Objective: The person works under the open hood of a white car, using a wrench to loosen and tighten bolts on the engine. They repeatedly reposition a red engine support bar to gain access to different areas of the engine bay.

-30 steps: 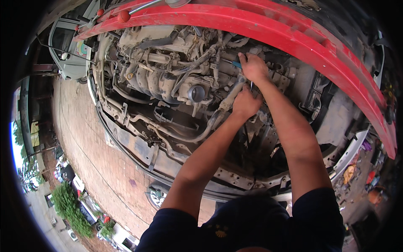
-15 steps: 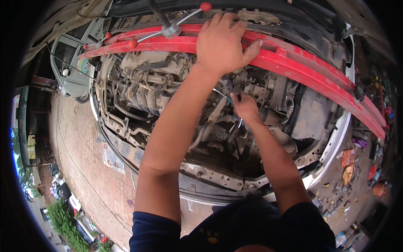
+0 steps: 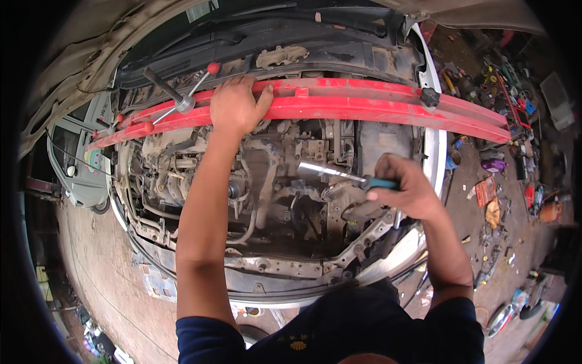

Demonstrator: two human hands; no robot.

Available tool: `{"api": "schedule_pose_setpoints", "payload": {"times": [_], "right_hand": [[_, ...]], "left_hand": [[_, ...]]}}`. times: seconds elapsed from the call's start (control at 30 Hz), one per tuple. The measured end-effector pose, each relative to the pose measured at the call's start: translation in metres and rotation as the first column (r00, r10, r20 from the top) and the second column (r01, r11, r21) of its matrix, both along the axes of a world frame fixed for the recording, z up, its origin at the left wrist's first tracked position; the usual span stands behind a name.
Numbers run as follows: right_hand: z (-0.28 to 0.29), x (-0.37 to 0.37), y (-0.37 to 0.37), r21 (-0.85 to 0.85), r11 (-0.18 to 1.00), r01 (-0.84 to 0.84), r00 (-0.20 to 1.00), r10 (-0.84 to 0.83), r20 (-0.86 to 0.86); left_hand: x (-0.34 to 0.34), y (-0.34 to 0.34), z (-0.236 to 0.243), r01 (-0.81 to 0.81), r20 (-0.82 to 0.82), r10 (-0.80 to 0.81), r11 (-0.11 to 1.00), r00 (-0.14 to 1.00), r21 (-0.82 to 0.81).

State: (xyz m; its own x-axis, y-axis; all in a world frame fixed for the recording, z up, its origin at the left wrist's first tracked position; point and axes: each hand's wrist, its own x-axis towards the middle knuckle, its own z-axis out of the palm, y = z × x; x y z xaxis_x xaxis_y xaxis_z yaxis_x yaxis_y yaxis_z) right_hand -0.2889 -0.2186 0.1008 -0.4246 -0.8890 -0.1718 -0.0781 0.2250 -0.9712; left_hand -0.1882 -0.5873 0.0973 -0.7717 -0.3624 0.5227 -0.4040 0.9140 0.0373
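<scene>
My left hand (image 3: 237, 108) grips the red engine support bar (image 3: 345, 110) that spans the engine bay, its fingers over the far rail and the thumb pointing right. In my right hand (image 3: 407, 187) is a socket driver with a teal handle (image 3: 383, 183). The driver's shiny socket end (image 3: 312, 168) points left, above the engine bay and apart from the parts below. A short silver metal end (image 3: 397, 219) shows under the right hand; what it belongs to is hidden. Beneath my arms lies the dusty engine (image 3: 176, 173), with hoses and brackets.
Silver screw handles with red knobs (image 3: 213, 68) and a threaded rod stand on the bar's left part. The car's front crossmember (image 3: 291, 265) runs near my body. Tools and scattered parts (image 3: 494, 188) lie on the ground at right. A grey vehicle (image 3: 82, 164) stands at left.
My right hand has come up out of the engine bay and moved right, lifting the socket driver into view. My left hand stays on the bar. The whole view has shifted.
</scene>
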Motion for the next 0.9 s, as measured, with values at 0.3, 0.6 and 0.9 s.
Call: {"api": "schedule_pose_setpoints", "payload": {"times": [0.3,0.6,0.9], "right_hand": [[0.089,-0.187,-0.167,0.084,0.992,0.095,0.694,-0.005,-0.72],[0.025,-0.288,-0.274,0.296,0.941,-0.162,0.245,0.329,-0.912],[0.046,-0.248,-0.241,0.212,0.97,-0.117,0.024,0.216,-0.976]], "left_hand": [[-0.001,0.007,-0.007,-0.011,-0.014,0.012,0.999,1.0,0.051],[0.004,0.005,-0.01,0.005,-0.065,0.0,0.998,0.998,0.069],[0.001,-0.006,-0.017,0.068,-0.098,-0.061,0.995,0.993,0.075]]}}
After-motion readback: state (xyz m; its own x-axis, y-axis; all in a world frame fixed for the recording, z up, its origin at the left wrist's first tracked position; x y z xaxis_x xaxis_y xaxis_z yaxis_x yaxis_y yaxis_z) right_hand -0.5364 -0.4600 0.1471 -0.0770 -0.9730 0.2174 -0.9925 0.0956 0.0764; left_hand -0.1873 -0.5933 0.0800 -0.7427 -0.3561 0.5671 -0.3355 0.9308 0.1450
